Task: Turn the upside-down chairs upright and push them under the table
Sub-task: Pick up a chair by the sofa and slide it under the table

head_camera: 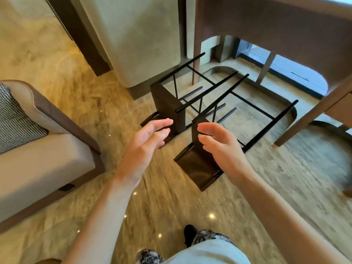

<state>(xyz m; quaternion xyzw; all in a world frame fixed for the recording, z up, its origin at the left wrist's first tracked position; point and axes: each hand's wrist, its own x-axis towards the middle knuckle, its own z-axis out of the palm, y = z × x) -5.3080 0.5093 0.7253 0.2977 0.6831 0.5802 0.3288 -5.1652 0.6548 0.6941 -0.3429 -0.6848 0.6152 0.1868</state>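
Observation:
Two dark brown chairs with thin black legs lie tipped over on the glossy marble floor, side by side, legs pointing away toward the table. The far chair (pixel 167 103) is on the left, the near chair (pixel 198 168) lies closer to me with its backrest flat on the floor. My left hand (pixel 146 141) and my right hand (pixel 217 143) both hover above the near chair, palms facing each other, fingers straight, holding nothing. The brown table (pixel 285 21) spans the upper right, its leg (pixel 312 115) slanting down to the floor.
A beige sofa (pixel 43 149) with a houndstooth cushion (pixel 17 121) stands at the left. A pale stone pillar (pixel 137 39) rises behind the chairs. Open marble floor (pixel 152 206) lies between me and the chairs. My foot (pixel 190 235) shows at the bottom.

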